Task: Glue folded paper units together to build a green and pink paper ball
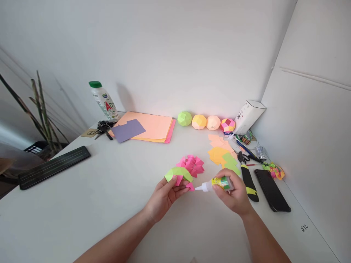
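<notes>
- From my remote post I see four paper balls [199,122] in a row along the wall [164,54].
- Left of them: paper sheets [153,126]; farther left, keys [103,126], drink bottle [106,104] behind those.
- Front middle: paper shape [178,172] in left hand [165,194], folded pieces [194,166] just behind; glue bottle [211,185] in right hand [235,193].
- Right: cut paper [218,156], scissors [242,157], knife [249,184] before scissors, phone [271,190] right of knife.
</notes>
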Available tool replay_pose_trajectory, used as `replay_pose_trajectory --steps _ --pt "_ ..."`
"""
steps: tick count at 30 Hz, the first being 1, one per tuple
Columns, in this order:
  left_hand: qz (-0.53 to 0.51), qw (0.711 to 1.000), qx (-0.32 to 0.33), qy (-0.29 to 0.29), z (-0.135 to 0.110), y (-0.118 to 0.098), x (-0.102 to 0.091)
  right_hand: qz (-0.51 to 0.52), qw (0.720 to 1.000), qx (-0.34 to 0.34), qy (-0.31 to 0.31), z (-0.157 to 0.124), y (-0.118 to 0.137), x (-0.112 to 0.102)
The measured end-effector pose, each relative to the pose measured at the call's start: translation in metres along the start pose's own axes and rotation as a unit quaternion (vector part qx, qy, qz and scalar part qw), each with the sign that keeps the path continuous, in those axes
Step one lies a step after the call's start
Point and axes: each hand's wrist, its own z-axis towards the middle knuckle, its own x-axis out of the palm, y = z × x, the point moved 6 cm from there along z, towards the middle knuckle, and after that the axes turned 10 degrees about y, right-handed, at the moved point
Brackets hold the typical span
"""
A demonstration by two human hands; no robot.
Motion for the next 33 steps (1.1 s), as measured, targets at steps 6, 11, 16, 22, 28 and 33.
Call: replay_pose_trajectory --steps 6,11,16,22,28,33 --pt "0.009 1.000 0.005 0.020 0.000 -0.003 0.003 0.195 0.963 0.175 -0.063 0.005 -0.052 -0.019" --pt "0.026 0.998 0.003 0.059 -0.002 -0.004 0.008 -0.136 0.968 0.181 -0.103 0.010 -0.079 -0.023" --pt "0.032 0.996 -0.005 0.087 -0.004 -0.004 0.015 -0.242 0.951 0.161 -0.106 0.009 -0.088 -0.014" --pt "0.024 0.993 -0.033 0.112 -0.007 -0.001 0.022 -0.325 0.943 -0.012 -0.070 0.009 -0.040 0.005" --pt "0.005 0.992 -0.035 0.120 -0.007 -0.002 0.026 -0.187 0.970 -0.138 0.077 -0.002 -0.004 0.050" --pt "0.006 0.993 -0.036 0.113 -0.008 0.000 0.024 -0.189 0.963 -0.192 0.019 -0.008 0.008 0.050"
